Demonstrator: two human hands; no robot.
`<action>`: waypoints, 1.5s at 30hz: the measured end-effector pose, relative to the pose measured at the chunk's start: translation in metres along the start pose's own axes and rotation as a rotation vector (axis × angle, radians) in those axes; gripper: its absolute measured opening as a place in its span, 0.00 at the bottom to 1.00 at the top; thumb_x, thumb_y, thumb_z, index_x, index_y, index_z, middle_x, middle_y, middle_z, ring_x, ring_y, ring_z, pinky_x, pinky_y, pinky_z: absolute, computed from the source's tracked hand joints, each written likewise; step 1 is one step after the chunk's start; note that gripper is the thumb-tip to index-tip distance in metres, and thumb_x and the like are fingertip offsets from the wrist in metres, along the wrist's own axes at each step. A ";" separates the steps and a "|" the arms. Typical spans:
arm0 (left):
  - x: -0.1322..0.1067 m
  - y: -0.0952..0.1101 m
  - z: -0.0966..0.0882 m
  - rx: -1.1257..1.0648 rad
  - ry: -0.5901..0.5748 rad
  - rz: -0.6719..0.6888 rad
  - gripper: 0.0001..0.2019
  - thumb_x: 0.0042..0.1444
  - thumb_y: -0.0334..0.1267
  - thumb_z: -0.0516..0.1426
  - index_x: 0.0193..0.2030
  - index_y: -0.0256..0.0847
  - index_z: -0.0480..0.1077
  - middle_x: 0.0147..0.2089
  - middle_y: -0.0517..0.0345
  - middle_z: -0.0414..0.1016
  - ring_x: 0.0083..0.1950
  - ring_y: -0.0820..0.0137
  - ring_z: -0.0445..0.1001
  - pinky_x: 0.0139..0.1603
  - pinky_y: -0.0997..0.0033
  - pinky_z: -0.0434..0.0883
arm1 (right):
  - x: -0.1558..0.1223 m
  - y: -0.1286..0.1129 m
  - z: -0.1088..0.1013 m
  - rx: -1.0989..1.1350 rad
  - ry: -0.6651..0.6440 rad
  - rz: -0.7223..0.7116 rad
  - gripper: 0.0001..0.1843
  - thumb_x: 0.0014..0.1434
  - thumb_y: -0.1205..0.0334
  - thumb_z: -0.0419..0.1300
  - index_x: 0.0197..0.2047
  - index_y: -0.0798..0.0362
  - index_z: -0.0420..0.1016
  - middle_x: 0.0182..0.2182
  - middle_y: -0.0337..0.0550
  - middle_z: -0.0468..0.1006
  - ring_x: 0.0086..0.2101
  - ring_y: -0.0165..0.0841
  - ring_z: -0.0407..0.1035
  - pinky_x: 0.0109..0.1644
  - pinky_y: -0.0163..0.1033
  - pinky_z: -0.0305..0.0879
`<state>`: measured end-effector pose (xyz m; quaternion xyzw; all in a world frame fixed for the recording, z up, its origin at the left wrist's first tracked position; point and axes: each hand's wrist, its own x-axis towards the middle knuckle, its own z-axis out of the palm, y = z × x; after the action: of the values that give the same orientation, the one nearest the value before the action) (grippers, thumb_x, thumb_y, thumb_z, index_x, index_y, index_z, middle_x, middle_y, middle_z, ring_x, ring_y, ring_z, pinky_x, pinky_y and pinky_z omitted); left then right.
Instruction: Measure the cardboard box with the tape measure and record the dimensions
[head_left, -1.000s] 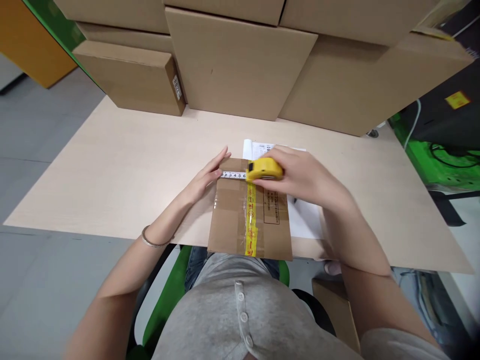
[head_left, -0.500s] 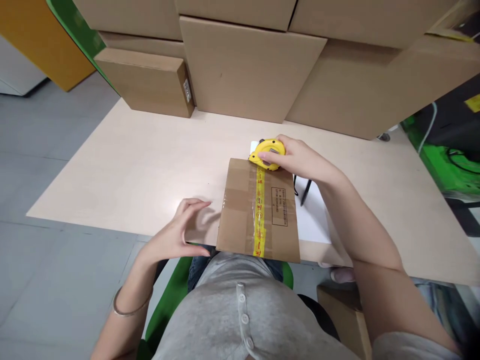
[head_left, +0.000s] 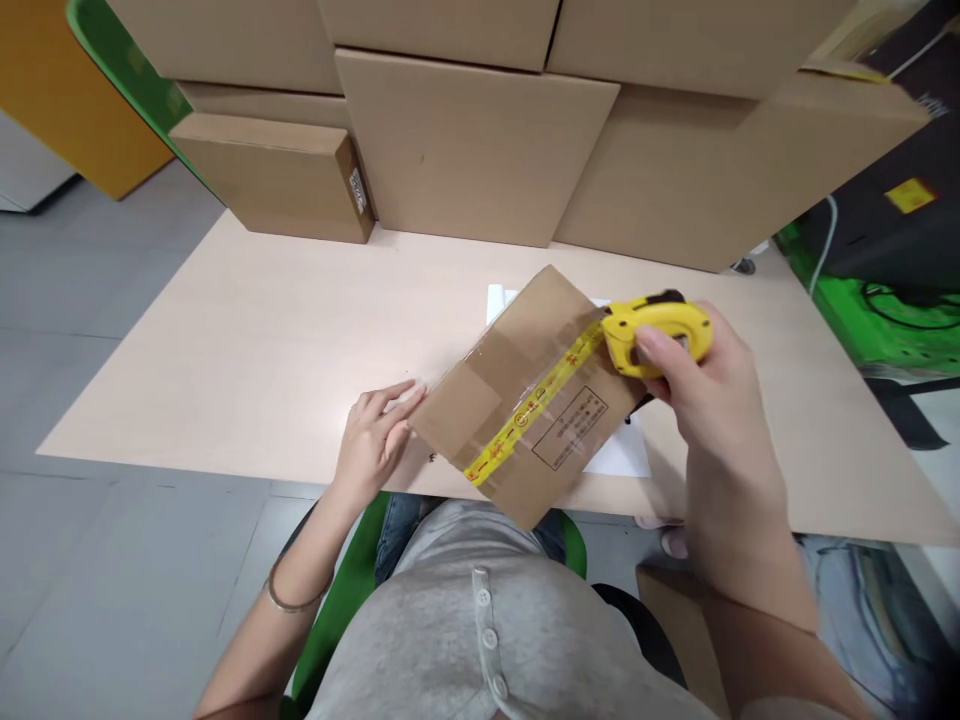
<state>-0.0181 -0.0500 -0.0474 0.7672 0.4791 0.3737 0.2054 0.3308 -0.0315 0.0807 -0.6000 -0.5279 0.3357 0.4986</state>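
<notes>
The right hand is gripping a yellow tape measure at the two o'clock edge of a cardboard box. The box is slanting across the table's six o'clock edge, partly covering white paper. The left hand is meeting its nine o'clock corner; whether clamped, I cannot tell.

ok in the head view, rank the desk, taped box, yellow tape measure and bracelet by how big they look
Largest to smallest:
1. Desk
2. Taped box
3. Yellow tape measure, partly covered by fingers
4. Bracelet, just a thin band
</notes>
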 end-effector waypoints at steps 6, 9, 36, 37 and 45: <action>0.027 0.040 0.016 -0.741 0.267 -0.349 0.27 0.70 0.56 0.50 0.73 0.57 0.62 0.64 0.57 0.76 0.65 0.60 0.72 0.72 0.51 0.63 | -0.070 0.028 0.007 0.162 0.206 -0.014 0.12 0.60 0.50 0.66 0.40 0.42 0.68 0.31 0.36 0.77 0.18 0.29 0.57 0.19 0.38 0.54; 0.059 0.055 0.006 -1.150 0.403 -0.399 0.27 0.66 0.62 0.49 0.66 0.58 0.70 0.58 0.61 0.80 0.58 0.59 0.77 0.62 0.51 0.73 | -0.094 0.036 0.016 0.156 0.146 -0.031 0.14 0.59 0.47 0.64 0.43 0.42 0.65 0.49 0.46 0.82 0.24 0.35 0.70 0.19 0.39 0.57; 0.079 0.013 0.006 -1.060 0.468 -0.219 0.17 0.59 0.56 0.56 0.39 0.46 0.76 0.39 0.58 0.81 0.55 0.58 0.79 0.56 0.61 0.75 | 0.029 -0.097 0.147 -0.746 -0.792 -0.751 0.15 0.69 0.51 0.57 0.53 0.49 0.69 0.52 0.45 0.79 0.43 0.41 0.74 0.43 0.42 0.61; 0.080 0.012 0.005 -1.076 0.432 -0.212 0.16 0.57 0.56 0.57 0.39 0.46 0.76 0.38 0.58 0.80 0.52 0.59 0.80 0.55 0.60 0.76 | 0.028 -0.097 0.144 -0.743 -0.790 -0.756 0.15 0.69 0.50 0.57 0.53 0.49 0.69 0.52 0.45 0.79 0.42 0.41 0.74 0.42 0.42 0.60; 0.085 0.015 -0.001 -1.074 0.258 -0.068 0.14 0.55 0.52 0.58 0.40 0.45 0.73 0.43 0.54 0.74 0.46 0.62 0.74 0.51 0.61 0.73 | 0.042 -0.078 0.072 -0.705 -0.742 -0.685 0.15 0.63 0.49 0.62 0.50 0.46 0.75 0.47 0.42 0.82 0.43 0.42 0.75 0.42 0.42 0.62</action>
<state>0.0120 0.0188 -0.0041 0.4865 0.2670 0.6497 0.5196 0.2494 0.0229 0.1402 -0.3682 -0.9082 0.1482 0.1330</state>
